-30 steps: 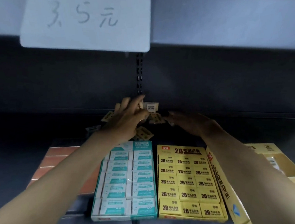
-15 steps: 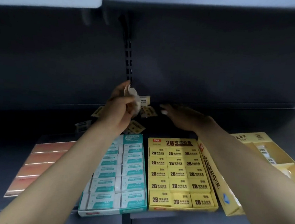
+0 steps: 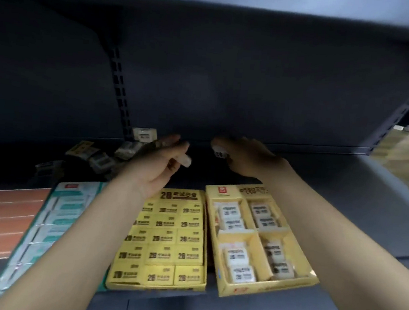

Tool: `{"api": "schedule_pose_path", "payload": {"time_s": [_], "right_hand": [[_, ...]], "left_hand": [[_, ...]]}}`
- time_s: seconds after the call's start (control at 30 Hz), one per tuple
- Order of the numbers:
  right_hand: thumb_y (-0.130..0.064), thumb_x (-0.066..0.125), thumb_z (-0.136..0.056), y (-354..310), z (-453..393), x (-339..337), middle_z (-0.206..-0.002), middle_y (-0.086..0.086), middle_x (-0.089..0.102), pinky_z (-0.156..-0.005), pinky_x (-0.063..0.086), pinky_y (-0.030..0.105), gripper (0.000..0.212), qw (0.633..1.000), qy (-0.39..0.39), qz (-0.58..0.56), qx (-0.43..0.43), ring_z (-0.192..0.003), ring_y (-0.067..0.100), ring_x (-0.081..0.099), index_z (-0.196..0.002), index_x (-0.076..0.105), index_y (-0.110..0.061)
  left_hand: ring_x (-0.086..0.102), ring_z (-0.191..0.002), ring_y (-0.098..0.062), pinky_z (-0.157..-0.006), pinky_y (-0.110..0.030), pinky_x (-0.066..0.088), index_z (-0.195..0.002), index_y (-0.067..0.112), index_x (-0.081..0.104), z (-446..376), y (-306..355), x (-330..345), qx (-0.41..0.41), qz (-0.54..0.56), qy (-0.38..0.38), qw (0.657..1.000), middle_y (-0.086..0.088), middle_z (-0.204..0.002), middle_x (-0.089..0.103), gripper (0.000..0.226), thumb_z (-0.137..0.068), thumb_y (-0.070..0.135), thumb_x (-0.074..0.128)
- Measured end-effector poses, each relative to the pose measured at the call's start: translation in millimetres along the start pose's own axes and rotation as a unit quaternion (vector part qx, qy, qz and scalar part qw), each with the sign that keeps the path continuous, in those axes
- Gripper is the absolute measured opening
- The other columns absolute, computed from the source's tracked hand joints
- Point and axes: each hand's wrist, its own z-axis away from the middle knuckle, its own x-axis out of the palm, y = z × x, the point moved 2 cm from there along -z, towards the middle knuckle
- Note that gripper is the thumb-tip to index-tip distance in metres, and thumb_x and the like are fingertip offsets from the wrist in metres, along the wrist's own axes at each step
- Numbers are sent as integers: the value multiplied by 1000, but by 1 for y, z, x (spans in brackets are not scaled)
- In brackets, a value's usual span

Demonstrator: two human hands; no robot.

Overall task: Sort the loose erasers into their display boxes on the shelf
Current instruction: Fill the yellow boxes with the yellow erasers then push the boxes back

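Left hand (image 3: 159, 162) pinching pale eraser (image 3: 185, 160); right hand (image 3: 245, 158) gripping another (image 3: 219, 152). Compartment box (image 3: 260, 239) directly below right hand, nearer it. Loose heap (image 3: 104, 156) behind left.

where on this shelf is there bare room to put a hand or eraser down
Bare shelf lies right of the right hand, behind the divided yellow box. A dark gap sits between the hands. Back left is crowded with loose erasers; the front is filled by boxes.
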Motion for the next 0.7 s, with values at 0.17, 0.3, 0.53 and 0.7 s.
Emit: {"api": "schedule_pose_path", "payload": {"time_s": [0.17,0.3,0.53,0.7], "right_hand": [[-1,43,-91,37,27,-14,-141,8,41,-97,42,36,57,1000,6,-26,-8,-123,30,46,-135,40,-37],[7,41,-88,57,43,-23,-141,9,29,-107,34,37,68,999,0,-34,-19,-130,34,36,-138,41,-39],[-13,53,-90,70,82,-47,-109,6,59,-78,47,36,62,992,78,-98,-29,-96,30,59,-138,22,-37],[-25,59,-86,74,94,-47,-101,-5,60,-68,40,32,32,985,120,-123,-10,-90,25,59,-112,41,-26]], "left_hand": [[54,-103,-13,-79,-20,44,-132,21,40,7,-16,35,137,-324,-1,936,1,-115,55,53,-88,-1,56],[48,-75,-3,-56,-17,36,-114,24,35,18,-20,58,158,-477,43,864,10,-92,48,33,-91,13,56],[58,-94,-13,-76,-26,43,-113,20,57,43,-26,81,195,-456,83,864,6,-103,62,29,-86,29,64],[60,-81,-6,-64,-16,40,-100,19,66,63,-40,86,222,-410,140,873,11,-89,66,16,-85,26,65]]}}
